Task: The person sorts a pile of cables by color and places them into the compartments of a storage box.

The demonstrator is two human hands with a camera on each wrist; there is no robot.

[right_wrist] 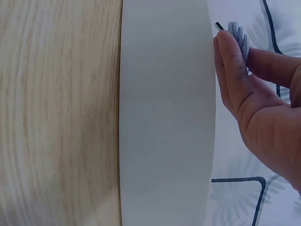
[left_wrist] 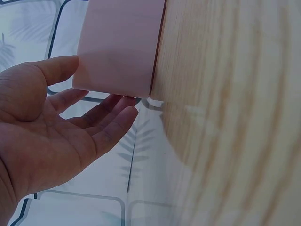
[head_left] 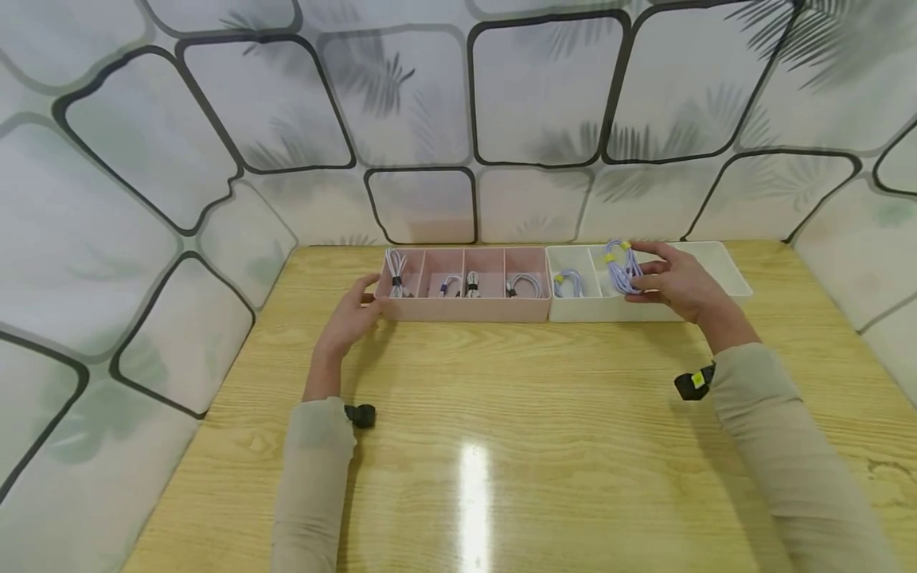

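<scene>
My right hand (head_left: 673, 280) pinches a coiled lavender cable (head_left: 622, 269) with yellow ties, just above the white divided box (head_left: 609, 309). In the right wrist view, a metal plug tip and the coil's edge (right_wrist: 242, 43) show between thumb and fingers. Another lavender cable coil (head_left: 569, 283) lies in the white box's left compartment. At the left end of the pink divided box (head_left: 466, 310), my left hand (head_left: 351, 316) touches the end wall with relaxed fingers; the left wrist view shows thumb and fingertips about that pink wall (left_wrist: 120, 47). Several bundled cables lie in the pink box.
Both boxes stand end to end at the back of the wooden table (head_left: 430, 398), near a patterned curtain (head_left: 544, 87). A grey cable bundle (head_left: 397, 270) pokes above the pink box's left rim. Inside the white box, the right compartment (head_left: 716, 259) lies behind my right hand.
</scene>
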